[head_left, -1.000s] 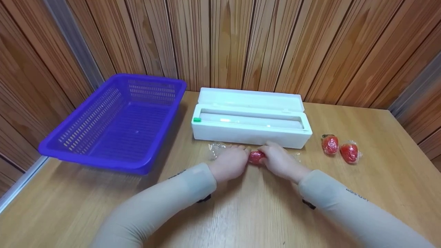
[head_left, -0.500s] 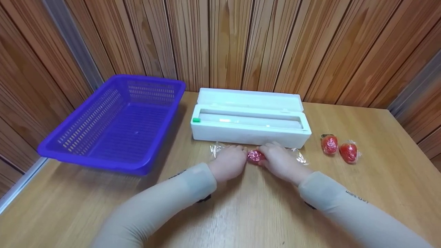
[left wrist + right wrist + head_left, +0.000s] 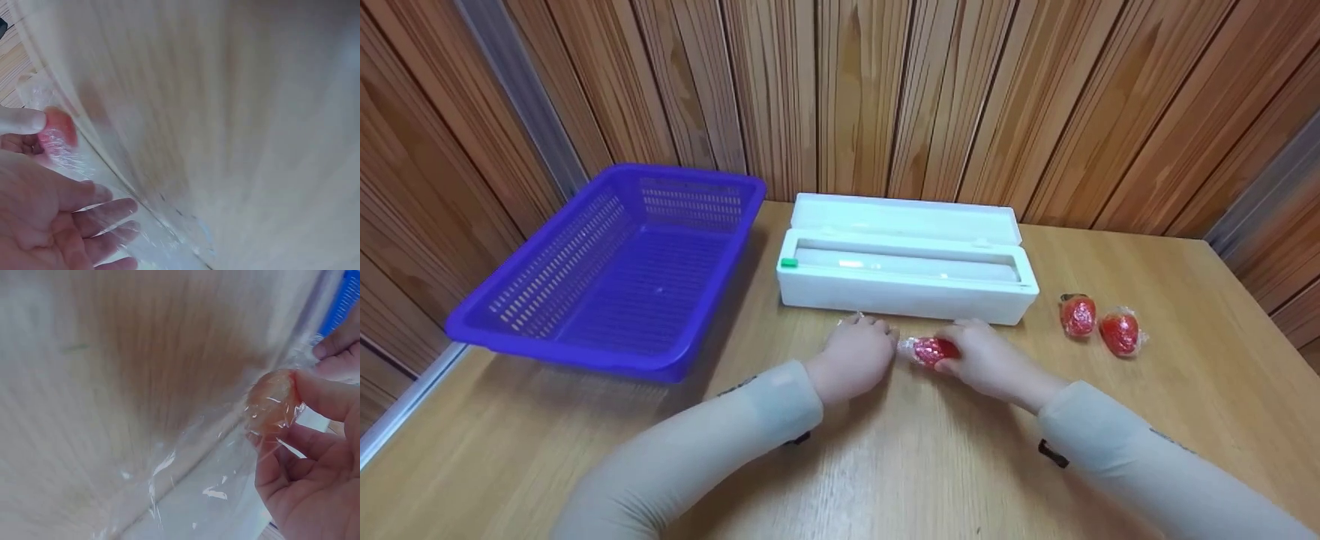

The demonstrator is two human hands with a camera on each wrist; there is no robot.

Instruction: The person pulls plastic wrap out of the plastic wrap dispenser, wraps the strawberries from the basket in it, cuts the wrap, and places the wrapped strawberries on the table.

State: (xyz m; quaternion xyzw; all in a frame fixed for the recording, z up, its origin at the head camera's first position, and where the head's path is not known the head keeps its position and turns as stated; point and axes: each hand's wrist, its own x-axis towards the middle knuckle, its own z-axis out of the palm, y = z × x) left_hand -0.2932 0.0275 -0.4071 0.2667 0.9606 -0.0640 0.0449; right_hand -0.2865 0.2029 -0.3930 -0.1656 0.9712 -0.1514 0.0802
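Note:
My right hand [image 3: 986, 360] holds a red, rounded fruit [image 3: 934, 351] wrapped in clear cling film, just in front of the white box. The thumb and fingertips pinch it in the right wrist view, where the fruit [image 3: 271, 399] looks paler through the film. To its left, my left hand [image 3: 855, 360] holds one end of the cling film [image 3: 304, 354] between thumb and finger. The left wrist view shows more film [image 3: 73, 160] running from the fruit across that hand's fingers. A loose sheet of film also trails below the fruit in the right wrist view. The fruit's exact kind is unclear.
Behind the hands stands a white film dispenser box [image 3: 907, 296], its lid up and a roll [image 3: 900, 264] inside. A purple basket [image 3: 675, 352] is at the left. Two film-wrapped red fruits [image 3: 1078, 315] lie on the wooden table [image 3: 1185, 420] at the right.
My right hand has shifted slightly right with the wrapped fruit, opening a gap between the hands. Film now shows stretched between the fruit and my left hand.

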